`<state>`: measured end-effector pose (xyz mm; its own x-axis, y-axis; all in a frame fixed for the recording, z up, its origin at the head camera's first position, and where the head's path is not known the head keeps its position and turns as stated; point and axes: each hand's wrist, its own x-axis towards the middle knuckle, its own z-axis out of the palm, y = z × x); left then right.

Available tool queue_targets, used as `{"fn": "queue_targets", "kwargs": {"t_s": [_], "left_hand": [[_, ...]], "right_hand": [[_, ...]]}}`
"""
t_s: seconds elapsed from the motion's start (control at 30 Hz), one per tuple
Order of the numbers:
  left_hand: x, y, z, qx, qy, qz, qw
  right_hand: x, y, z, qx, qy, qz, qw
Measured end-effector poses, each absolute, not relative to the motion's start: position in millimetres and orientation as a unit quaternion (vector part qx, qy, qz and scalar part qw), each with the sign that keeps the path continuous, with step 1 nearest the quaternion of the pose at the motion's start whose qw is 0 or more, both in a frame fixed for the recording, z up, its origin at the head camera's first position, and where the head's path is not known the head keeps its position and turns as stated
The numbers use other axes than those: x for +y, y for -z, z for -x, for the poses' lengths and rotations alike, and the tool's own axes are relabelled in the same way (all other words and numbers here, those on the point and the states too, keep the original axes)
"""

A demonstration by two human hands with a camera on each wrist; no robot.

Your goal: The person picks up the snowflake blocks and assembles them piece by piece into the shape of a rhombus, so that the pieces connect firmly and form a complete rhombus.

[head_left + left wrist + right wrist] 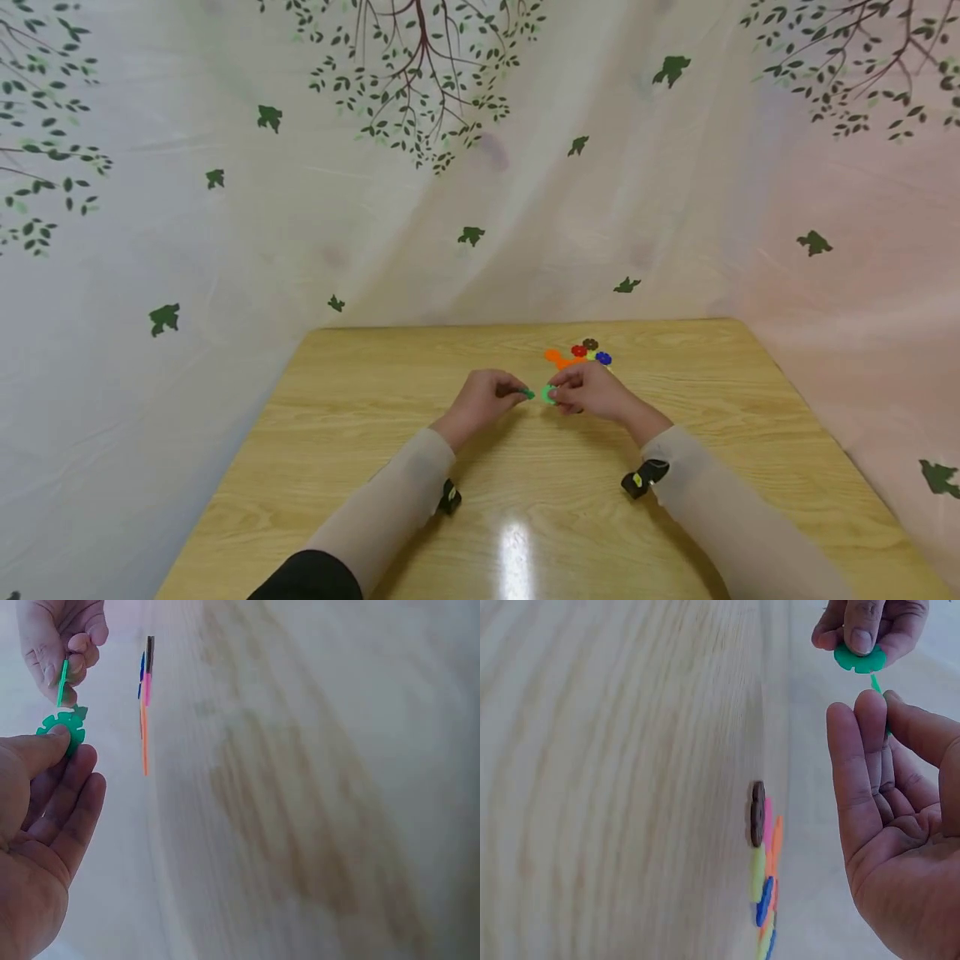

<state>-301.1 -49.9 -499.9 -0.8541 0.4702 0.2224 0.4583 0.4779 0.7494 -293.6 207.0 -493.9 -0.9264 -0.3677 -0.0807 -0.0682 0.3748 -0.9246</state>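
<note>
Two thin plastic-looking discs, held just apart over the table: the darker green notched disc (76,732) and the lighter green disc (547,394), seemingly not joined yet. Left hand (486,402) pinches the darker between thumb and fingers; right hand (592,392) pinches the lighter, fingers part-folded. Just beyond, brown (590,343), blue (603,358) and red flower-edged discs (578,351) cluster with orange pieces (553,356) on the wood-grain table (360,400); whether those interlock, can't tell.

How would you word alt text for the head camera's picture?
A person's left hand pinches a green notched disc near a lighter green round piece pinched by the right hand, above a wooden table. Beyond lie red, brown and blue flower-shaped pieces and an orange piece, before a pale leaf-patterned backdrop.
</note>
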Motion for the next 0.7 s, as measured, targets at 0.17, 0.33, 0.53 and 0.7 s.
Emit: {"fn": "queue_targets", "kwargs": {"t_s": [0.17, 0.33, 0.53, 0.7], "left_hand": [[-50, 501, 300, 0.853, -0.434, -0.289, -0.008], [-48, 504, 301, 0.849, -0.427, -0.311, -0.024], [-46, 503, 301, 0.850, -0.422, -0.314, -0.034], [-45, 503, 300, 0.839, -0.440, -0.317, -0.031]], "right_hand": [[204, 496, 293, 0.806, 0.557, 0.141, 0.143], [201, 498, 293, 0.795, 0.569, 0.143, 0.152], [197, 500, 294, 0.793, 0.572, 0.138, 0.158], [196, 503, 294, 0.786, 0.582, 0.130, 0.162]]}}
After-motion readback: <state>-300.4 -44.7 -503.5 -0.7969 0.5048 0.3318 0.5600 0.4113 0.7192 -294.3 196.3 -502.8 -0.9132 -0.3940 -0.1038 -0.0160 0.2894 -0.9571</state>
